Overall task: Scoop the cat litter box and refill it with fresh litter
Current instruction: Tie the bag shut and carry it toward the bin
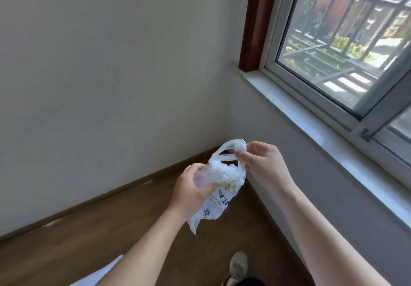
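A thin white plastic bag (216, 205) with dark print and a yellow patch hangs crumpled between my hands, in front of a room corner. My left hand (191, 189) grips the bunched middle of the bag from the left. My right hand (260, 163) pinches the bag's handle loops at the top, fingers closed on the plastic. No litter box, scoop or litter shows in the head view.
Brown wooden floor (100, 230) runs to a baseboard along the white wall (111, 74). A window (347, 41) with a pale sill (311, 127) fills the upper right. My shoe (239, 265) stands at the bottom, with a white edge at the bottom left.
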`<state>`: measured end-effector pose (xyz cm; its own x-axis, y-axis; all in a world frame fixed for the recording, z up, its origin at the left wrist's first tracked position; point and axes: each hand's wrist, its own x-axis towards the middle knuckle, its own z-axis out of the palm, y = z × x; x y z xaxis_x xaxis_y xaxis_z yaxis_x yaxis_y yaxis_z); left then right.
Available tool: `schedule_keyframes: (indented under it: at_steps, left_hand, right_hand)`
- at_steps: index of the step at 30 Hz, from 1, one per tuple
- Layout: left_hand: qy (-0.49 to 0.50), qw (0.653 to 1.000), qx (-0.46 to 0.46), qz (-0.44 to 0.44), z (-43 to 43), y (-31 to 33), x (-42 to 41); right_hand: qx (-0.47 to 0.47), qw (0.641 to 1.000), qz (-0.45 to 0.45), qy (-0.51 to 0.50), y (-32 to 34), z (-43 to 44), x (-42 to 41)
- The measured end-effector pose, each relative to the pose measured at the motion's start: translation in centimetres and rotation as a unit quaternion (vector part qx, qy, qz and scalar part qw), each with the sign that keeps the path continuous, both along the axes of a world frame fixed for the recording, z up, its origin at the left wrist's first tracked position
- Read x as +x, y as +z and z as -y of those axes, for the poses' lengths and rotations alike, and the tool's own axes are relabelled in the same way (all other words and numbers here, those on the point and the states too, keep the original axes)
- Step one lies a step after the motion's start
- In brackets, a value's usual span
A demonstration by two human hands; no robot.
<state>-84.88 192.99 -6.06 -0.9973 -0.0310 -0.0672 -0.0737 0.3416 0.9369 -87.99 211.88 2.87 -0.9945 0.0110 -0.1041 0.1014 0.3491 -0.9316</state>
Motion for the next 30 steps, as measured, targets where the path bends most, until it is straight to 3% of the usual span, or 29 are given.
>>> schedule_keyframes:
  at_steps: [7,15,23,30]
  left_hand:
    - [-0.015,0.996,-0.07,0.051,-0.4,-4.2,-16.7]
    - [0.009,0.988,-0.104,0.112,0.7,-11.0,-32.4]
    - [-0.012,0.98,-0.081,0.181,3.5,-20.4,-42.8]
    - [-0.065,0.968,-0.097,0.221,4.1,-32.4,-48.6]
  right_hand:
    - [0.025,1.0,-0.007,0.017,-5.2,-0.3,-15.6]
    - [0.03,0.998,0.058,0.018,-11.1,1.0,-31.9]
    - [0.065,0.989,0.128,-0.014,-21.0,4.1,-42.3]
    - [0.085,0.98,0.175,-0.046,-34.5,5.4,-46.5]
